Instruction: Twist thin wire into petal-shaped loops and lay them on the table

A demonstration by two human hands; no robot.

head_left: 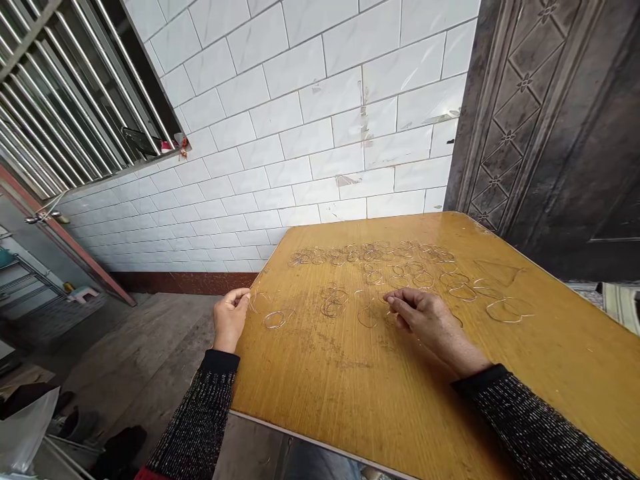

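My left hand (pixel 233 317) is above the table's left edge, thumb and fingertips pinched on a thin wire loop (pixel 256 307). My right hand (pixel 427 327) is over the middle of the table, its fingers closed on another thin wire loop (pixel 367 326); part of this loop is hard to make out against the wood. Between the hands lie a small round wire coil (pixel 275 320) and a tangle of wire rings (pixel 334 303). Beyond them, several more wire loops (pixel 373 252) stretch in a row across the wooden table (pixel 320 393).
More wire loops (pixel 507 309) lie to the right of my right hand. A white tiled wall (pixel 310 133) rises behind the table, with a dark door (pixel 560 133) at the right. A barred window (pixel 75 93) is at upper left, above a concrete floor (pixel 160 340).
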